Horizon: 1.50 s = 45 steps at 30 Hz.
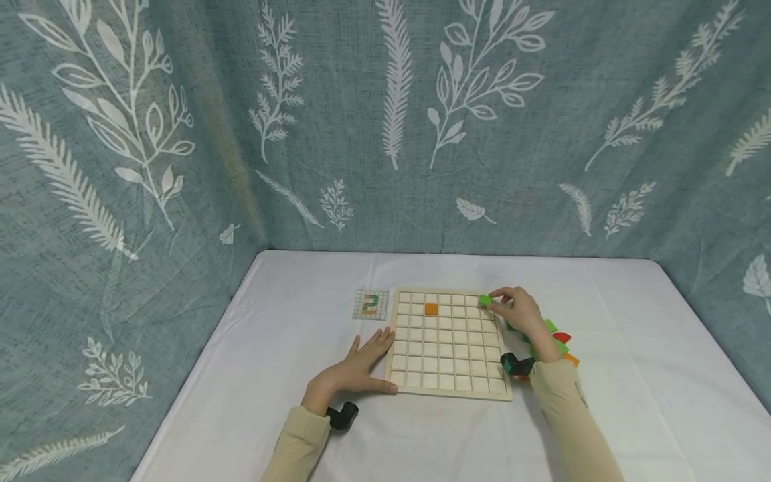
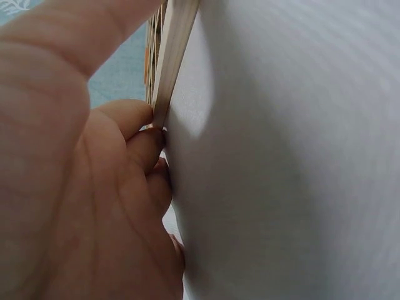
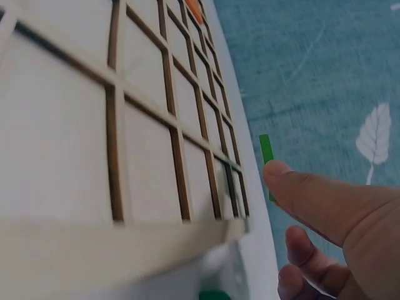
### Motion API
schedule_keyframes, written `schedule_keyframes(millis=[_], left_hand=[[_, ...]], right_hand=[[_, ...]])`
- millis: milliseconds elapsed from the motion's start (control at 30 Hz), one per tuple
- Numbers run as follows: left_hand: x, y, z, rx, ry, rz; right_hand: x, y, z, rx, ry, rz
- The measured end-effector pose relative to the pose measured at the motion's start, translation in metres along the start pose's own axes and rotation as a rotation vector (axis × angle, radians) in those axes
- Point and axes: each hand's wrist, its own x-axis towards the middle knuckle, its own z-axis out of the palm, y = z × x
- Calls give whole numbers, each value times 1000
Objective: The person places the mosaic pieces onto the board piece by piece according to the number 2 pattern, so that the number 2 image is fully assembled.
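A square wooden grid board (image 1: 446,345) lies on the white table, with one orange square tile (image 1: 431,309) in a cell of its second row. My right hand (image 1: 517,311) pinches a green tile (image 1: 484,301) between thumb and fingers over the board's far right corner. In the right wrist view the green tile (image 3: 266,149) shows edge-on, held above the board's rim. My left hand (image 1: 358,368) lies spread at the board's left edge, its fingertips and thumb touching the frame. The left wrist view shows the fingers (image 2: 134,119) against the wooden side.
A small pattern card (image 1: 370,304) with a coloured figure on a grid lies left of the board. Several loose green, red and orange pieces (image 1: 561,337) lie right of the board, partly behind the right wrist. A patterned curtain (image 1: 361,134) stands behind the table.
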Motion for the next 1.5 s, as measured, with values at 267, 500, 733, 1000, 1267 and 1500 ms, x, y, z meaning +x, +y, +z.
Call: schedule_keyframes(millis=[267, 500, 733, 1000, 1267, 1500], left_hand=[[1, -1, 1, 4, 4, 0], [1, -2, 0, 4, -1, 11], [0, -2, 0, 6, -5, 16], [0, -2, -1, 2, -13, 6], [2, -2, -1, 8, -12, 14], [1, -2, 0, 15, -13, 3]], right_hand=[[2, -15, 13, 11, -17, -15], [3, -24, 23, 44, -29, -20], [5, -32, 31, 54, -42, -58], [6, -39, 39, 64, -56, -55], [8, -44, 48, 78, -64, -76], [8, -49, 52, 63, -64, -69]])
